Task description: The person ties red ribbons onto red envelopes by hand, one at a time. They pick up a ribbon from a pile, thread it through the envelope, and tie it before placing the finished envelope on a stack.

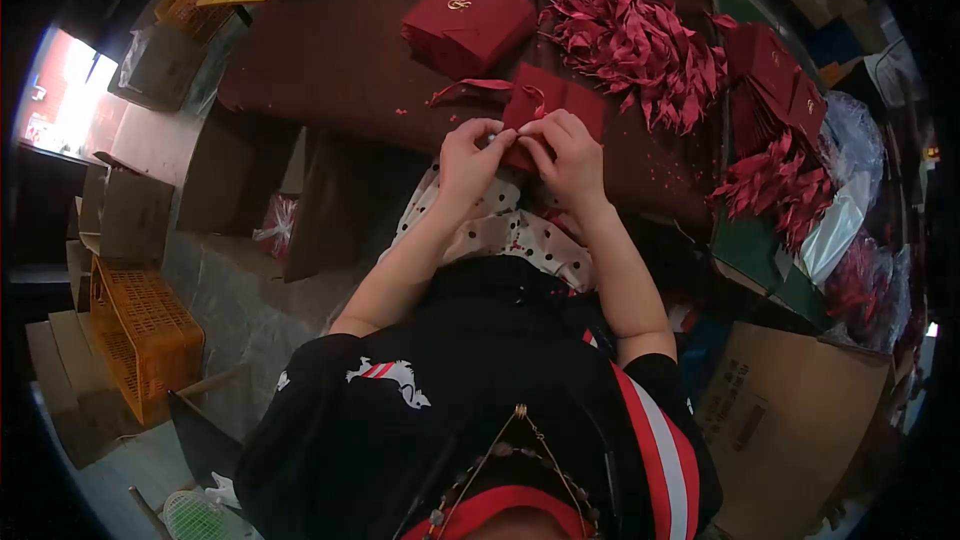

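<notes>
A dark red card or flat pouch (580,105) lies near the table's front edge, in front of me. My left hand (468,165) and my right hand (568,158) meet at its near left side, thumbs and index fingers pinched together. A red ribbon (478,86) trails left from the card, and part of it loops up by my right fingers. Both hands appear closed on this ribbon; the piece between the fingertips is mostly hidden. Just beyond is a stack of red cards (468,25) with a gold emblem on top.
A heap of red ribbons (640,45) lies on the brown-covered table (310,50). More red cards (775,85) and ribbons (775,180) are at the right, beside clear plastic bags (850,210). Cardboard boxes (790,430) and an orange crate (145,335) stand on the floor.
</notes>
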Tool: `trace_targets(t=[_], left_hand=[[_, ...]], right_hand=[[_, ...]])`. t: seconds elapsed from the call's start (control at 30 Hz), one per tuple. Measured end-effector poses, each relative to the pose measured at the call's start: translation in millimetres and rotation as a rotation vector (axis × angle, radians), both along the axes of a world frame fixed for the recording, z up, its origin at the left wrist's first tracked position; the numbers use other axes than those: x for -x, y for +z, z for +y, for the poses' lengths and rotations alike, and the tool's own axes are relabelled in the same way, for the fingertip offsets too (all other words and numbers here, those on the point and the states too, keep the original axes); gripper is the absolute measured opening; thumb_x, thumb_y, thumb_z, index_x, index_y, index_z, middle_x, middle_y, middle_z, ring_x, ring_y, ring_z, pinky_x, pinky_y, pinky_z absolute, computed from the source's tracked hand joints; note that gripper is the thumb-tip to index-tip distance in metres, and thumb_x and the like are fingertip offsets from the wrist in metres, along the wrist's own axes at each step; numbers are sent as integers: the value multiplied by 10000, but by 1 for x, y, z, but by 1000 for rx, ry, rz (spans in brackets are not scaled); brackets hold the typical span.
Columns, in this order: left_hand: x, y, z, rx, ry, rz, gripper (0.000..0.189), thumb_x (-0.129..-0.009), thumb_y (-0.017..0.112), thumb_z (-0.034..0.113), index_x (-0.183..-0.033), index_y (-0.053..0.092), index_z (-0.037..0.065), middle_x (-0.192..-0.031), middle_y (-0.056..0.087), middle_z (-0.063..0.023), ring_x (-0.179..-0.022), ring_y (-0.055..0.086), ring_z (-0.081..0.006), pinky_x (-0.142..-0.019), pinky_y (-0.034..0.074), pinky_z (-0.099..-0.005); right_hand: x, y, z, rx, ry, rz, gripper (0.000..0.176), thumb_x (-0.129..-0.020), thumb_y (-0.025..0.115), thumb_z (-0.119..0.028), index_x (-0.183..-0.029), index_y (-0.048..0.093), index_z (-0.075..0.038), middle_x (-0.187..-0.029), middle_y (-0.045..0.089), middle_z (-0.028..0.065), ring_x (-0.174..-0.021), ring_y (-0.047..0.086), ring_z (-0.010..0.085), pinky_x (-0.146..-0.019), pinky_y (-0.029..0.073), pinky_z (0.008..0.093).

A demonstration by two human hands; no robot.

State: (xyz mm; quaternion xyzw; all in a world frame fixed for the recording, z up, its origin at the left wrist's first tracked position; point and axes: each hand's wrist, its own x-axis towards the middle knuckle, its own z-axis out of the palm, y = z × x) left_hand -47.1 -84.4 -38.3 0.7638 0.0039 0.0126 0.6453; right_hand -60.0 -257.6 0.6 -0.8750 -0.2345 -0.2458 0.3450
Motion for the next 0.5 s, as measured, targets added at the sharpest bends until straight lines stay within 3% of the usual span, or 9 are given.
trace_targets(t=[0.2, 0.4, 0.5], left_hand=[[6, 2, 2, -122, -21, -177, 279, -833, 770, 201, -1032, 742, 7, -901, 708, -112, -797, 665, -198, -737, 529, -330], [9, 5, 0, -149, -25, -149, 311, -803, 762, 178, -1067, 729, 18, -944, 699, -118, -820, 674, -236, -760, 536, -344], [9, 3, -1, -176, -43, -258, 298, -801, 758, 170, -1056, 722, 20, -926, 685, -118, -831, 675, -255, -757, 537, -354]], right_hand=[[-3, -8, -3, -64, -53, -54, 115, -830, 737, -82, -898, 648, -54, -883, 598, 97, -842, 627, 305, -705, 521, 406], [1, -4, -1, 77, -52, -41, 112, -829, 714, -54, -904, 631, -48, -888, 586, 95, -851, 617, 311, -713, 530, 415], [3, -2, 0, 120, -42, -39, 115, -829, 705, -57, -912, 626, -47, -916, 582, 100, -866, 613, 312, -714, 539, 416]])
